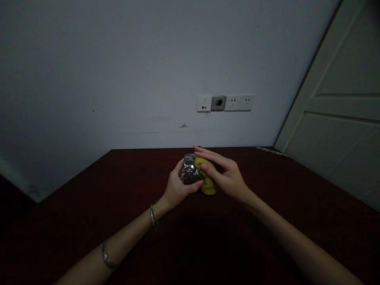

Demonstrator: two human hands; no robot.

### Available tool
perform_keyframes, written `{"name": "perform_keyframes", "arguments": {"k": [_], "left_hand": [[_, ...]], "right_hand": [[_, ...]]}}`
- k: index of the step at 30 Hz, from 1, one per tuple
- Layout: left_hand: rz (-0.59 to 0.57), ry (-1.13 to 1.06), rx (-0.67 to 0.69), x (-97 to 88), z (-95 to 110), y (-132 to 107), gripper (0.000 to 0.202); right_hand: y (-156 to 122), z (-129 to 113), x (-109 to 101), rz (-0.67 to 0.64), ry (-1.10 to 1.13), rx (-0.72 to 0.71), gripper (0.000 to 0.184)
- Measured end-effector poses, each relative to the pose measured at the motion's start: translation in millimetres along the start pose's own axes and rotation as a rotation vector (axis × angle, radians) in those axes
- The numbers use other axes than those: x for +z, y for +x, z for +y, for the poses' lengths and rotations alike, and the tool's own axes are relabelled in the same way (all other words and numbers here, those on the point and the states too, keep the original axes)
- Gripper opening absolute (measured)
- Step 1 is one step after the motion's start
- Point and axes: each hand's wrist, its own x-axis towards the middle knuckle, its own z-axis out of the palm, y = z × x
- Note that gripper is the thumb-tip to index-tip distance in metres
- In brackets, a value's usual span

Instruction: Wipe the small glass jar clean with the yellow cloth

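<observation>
My left hand (177, 187) is wrapped round a shiny, crinkled silver object (190, 171), perhaps a foil-like pack or glass jar; I cannot make out which. My right hand (226, 177) lies over a yellow, rounded thing (208, 183) pressed against the silver object's right side, fingers curved across its top. Both hands meet above the far middle of a dark red-brown table (118, 190). My left forearm wears two metal bracelets (153, 216).
A plain white wall (118, 71) rises behind the table, with a row of sockets and switches (225, 103). A pale panelled door (341, 118) stands at the right. A thin light strip (271, 151) lies at the table's far right corner.
</observation>
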Motion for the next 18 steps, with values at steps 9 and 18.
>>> {"name": "perform_keyframes", "arguments": {"k": [9, 18], "left_hand": [[-0.034, 0.144, 0.039, 0.8, 6.5, -4.2, 0.082], [0.007, 0.212, 0.122, 2.6, 10.1, -4.1, 0.077]], "right_hand": [[8.1, 3.2, -7.2, 0.049, 0.008, 0.101, 0.024], [6.4, -17.6, -7.9, -0.058, -0.117, -0.153, 0.031]]}}
